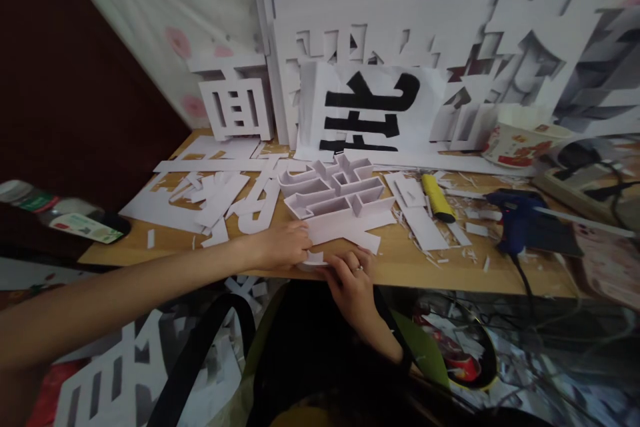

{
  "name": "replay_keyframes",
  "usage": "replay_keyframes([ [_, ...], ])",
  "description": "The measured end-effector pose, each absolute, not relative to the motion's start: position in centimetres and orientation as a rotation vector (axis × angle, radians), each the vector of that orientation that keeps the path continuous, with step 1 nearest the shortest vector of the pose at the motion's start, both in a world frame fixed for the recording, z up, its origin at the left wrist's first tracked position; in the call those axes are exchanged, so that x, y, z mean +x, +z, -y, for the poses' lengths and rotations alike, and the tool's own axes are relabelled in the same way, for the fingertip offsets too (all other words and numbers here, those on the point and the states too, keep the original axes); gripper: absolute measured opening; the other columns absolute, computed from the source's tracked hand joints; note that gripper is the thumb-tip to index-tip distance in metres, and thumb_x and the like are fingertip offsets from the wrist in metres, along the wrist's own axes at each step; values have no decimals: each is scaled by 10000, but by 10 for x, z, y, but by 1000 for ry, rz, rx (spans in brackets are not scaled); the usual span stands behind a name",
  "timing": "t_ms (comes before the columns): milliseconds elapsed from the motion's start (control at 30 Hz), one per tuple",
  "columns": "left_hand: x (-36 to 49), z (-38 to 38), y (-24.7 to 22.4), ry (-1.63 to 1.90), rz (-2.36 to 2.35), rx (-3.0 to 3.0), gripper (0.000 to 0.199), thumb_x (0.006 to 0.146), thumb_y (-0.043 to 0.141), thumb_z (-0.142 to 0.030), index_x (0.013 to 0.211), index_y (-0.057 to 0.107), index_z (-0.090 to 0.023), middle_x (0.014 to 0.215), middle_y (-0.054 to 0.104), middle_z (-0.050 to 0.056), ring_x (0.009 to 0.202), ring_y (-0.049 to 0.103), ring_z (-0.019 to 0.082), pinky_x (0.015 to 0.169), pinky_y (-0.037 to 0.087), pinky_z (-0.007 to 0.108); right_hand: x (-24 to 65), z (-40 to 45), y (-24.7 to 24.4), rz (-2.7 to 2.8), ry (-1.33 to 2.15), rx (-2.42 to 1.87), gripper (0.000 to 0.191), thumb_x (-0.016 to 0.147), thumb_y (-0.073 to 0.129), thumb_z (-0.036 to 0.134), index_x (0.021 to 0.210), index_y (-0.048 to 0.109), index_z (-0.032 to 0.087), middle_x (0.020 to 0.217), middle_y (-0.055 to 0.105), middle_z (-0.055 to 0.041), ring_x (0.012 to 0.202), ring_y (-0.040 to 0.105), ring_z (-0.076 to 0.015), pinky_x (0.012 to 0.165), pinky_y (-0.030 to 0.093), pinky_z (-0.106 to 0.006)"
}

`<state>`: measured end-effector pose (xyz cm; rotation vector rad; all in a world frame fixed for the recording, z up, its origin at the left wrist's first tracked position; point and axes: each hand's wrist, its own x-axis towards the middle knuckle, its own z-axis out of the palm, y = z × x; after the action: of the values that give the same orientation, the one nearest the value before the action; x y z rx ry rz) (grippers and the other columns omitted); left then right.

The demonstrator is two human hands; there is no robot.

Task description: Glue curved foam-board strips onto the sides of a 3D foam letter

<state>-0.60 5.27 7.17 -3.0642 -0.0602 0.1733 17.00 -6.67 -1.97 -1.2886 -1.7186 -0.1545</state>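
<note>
My left hand (285, 245) is closed at the table's front edge, its fingers at one end of a small curved white strip (314, 258). At the strip's other end is my right hand (353, 280), wearing a ring, with its fingers bent and pressed together on the strip. Just beyond both hands stands a white walled character shape (340, 190), its thin upright walls open at the top. Flat white pieces (365, 238) lie under and in front of it. Behind it leans a white sheet with a black printed character (370, 110).
Cut white scraps (220, 200) cover the table's left side. A yellow cutter (438, 198), a blue glue gun (517, 213) with its cord and a paper tub (523, 137) are at right. A bottle (65, 210) lies at left. Large cut-out boards (345, 7) stand behind.
</note>
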Motion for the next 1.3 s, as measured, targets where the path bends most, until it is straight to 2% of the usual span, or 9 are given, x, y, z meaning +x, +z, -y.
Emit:
replay_keyframes([
  [200,-14,-52,61,122,132,-3101,140,813,629,-115,705,650,-202,694,705,19,689,621,179,938,464,356,170,64,-18,1738,-133,-1272,74,920,644,239,993,647,225,831,654,-38,917,506,-250,951,398,-463],
  [300,-15,-52,57,88,180,-3124,142,839,595,-128,718,633,-192,678,695,30,650,615,185,822,493,351,171,63,-17,1745,-126,-1270,78,915,651,240,990,645,219,831,648,-46,924,505,-253,938,410,-464],
  [433,-13,-55,56,90,151,-3172,137,774,615,-92,685,619,-195,665,688,25,648,619,189,732,496,328,172,63,-15,1759,-99,-1268,86,910,654,221,995,640,221,830,644,-44,928,511,-251,926,422,-457],
  [567,-14,-58,54,88,116,-3209,142,729,642,-85,658,615,-205,659,687,14,674,626,182,887,498,344,172,62,-14,1764,-103,-1265,102,905,660,216,1003,638,226,836,649,-39,927,516,-254,931,419,-465],
  [700,-18,-57,50,35,128,-3223,115,742,653,-99,689,634,-200,702,702,29,718,637,189,1030,451,387,172,61,-14,1774,-105,-1267,97,905,662,221,999,637,232,827,644,-32,918,520,-252,934,420,-470],
  [933,-16,-55,50,-22,71,-3217,193,803,591,-66,671,640,-198,653,687,31,668,616,182,1089,422,374,172,61,-17,1783,-99,-1267,105,904,660,212,1007,644,224,817,634,-38,925,522,-254,922,437,-461],
  [1133,-13,-60,57,46,-27,-3229,206,782,572,-51,660,624,-210,656,689,15,665,626,174,1121,393,367,172,61,-14,1788,-104,-1266,117,899,671,216,1012,643,215,840,652,-42,931,522,-255,929,433,-466],
  [1300,-15,-64,61,30,-2,-3269,204,778,585,-53,652,609,-213,629,679,-9,643,624,165,1066,435,334,172,61,-15,1776,-141,-1261,106,900,667,217,1002,642,227,827,642,-34,928,530,-247,934,440,-456],
])
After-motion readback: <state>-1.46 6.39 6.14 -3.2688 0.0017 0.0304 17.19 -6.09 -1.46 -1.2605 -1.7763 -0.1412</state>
